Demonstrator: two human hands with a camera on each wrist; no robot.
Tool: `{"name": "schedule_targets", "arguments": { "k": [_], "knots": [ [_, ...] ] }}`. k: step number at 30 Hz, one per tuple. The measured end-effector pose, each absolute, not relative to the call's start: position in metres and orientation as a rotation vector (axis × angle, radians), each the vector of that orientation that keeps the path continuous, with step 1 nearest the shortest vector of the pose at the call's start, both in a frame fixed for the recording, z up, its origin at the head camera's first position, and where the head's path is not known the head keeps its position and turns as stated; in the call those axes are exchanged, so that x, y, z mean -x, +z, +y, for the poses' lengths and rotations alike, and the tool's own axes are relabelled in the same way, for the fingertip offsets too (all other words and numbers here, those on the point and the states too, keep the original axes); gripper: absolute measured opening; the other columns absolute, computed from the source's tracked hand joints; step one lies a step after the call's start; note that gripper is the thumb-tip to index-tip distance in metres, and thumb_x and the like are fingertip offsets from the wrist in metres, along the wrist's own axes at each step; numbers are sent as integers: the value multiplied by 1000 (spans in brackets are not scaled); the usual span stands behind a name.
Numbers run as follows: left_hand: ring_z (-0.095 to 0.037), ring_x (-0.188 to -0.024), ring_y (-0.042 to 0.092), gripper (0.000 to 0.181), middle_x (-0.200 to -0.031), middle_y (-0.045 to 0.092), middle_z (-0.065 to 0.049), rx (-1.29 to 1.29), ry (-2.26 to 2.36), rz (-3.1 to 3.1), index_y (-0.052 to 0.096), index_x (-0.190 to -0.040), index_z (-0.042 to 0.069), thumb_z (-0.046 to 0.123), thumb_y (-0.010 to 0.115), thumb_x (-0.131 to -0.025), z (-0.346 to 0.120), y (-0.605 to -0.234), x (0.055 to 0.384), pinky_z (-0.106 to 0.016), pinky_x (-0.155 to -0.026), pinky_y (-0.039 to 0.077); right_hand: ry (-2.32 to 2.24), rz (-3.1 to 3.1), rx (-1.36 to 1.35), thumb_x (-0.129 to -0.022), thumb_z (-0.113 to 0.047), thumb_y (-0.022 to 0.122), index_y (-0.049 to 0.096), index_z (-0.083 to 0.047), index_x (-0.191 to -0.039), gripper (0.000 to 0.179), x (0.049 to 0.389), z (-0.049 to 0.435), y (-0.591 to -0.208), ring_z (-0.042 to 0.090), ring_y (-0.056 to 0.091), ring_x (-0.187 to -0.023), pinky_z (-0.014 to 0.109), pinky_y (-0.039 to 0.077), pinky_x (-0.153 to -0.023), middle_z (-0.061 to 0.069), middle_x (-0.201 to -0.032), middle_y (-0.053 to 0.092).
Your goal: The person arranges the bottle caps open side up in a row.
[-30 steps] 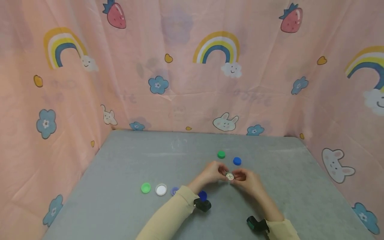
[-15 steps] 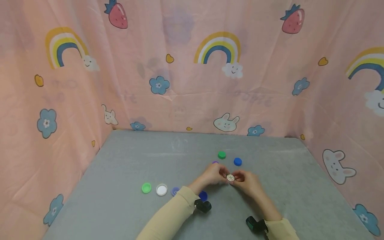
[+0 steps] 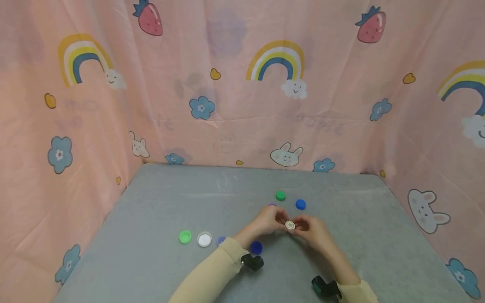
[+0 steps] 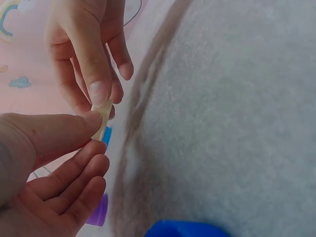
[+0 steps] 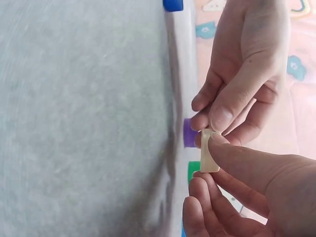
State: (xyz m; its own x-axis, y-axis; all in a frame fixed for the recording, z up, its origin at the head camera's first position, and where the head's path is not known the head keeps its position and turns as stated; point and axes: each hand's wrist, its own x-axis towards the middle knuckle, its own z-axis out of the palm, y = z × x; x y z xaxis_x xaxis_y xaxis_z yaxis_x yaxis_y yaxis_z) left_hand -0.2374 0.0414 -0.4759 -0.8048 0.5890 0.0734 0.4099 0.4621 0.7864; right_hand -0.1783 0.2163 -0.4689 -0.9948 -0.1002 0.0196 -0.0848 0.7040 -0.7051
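Observation:
A small round cream-coloured disc with a ringed pattern on its face is held up between both hands, a little above the grey table. My left hand pinches one side of it with thumb and fingers. From the opposite side, the thumb and fingers of my right hand pinch it too. Seen edge-on in the left wrist view, the disc is thick and pale. Behind the hands stand a green cap, a blue cap and a purple cap, the last mostly hidden by my left hand.
Along the near left lie a light green cap, a white cap and a pale violet cap, partly covered by the left sleeve. A dark blue cap lies beside the left wrist. A pink patterned curtain surrounds the table.
Both hands keep hold of the disc at nearly the same spot, and it tilts slightly. The left forearm has shifted a little left, uncovering more of the dark blue cap.

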Motion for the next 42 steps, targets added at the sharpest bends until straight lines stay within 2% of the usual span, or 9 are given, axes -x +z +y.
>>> {"name": "schedule_targets", "arguments": {
  "k": [9,18,34,42],
  "knots": [
    [3,-71,60,19,-83,70,2,-885,1258,2519,68,-89,10,14,80,-75,33,-467,227,-12,-66,48,-1192,2860,176,-83,-22,73,68,-10,-105,26,171,210,-458,16,67,-84,28,53,-68,5,-98,70],
    [4,-70,58,18,-82,70,2,-924,1278,2540,68,-91,11,15,79,-77,16,-463,213,-11,-65,48,-1196,2794,229,-84,-26,72,69,-12,-104,24,165,203,-446,13,66,-83,31,53,-73,2,-98,71],
    [5,-69,57,15,-80,69,3,-1013,1255,2566,68,-90,12,16,77,-79,-3,-461,196,-10,-65,47,-1225,2694,439,-87,-29,68,68,-6,-108,31,155,197,-442,18,68,-87,29,54,-73,7,-101,71],
    [6,-70,57,12,-81,69,7,-1053,1249,2560,69,-92,14,15,75,-81,-9,-463,190,-10,-65,47,-1209,2653,483,-90,-35,63,68,-11,-109,30,155,198,-443,17,66,-91,26,52,-74,3,-103,71]
  ]
}}
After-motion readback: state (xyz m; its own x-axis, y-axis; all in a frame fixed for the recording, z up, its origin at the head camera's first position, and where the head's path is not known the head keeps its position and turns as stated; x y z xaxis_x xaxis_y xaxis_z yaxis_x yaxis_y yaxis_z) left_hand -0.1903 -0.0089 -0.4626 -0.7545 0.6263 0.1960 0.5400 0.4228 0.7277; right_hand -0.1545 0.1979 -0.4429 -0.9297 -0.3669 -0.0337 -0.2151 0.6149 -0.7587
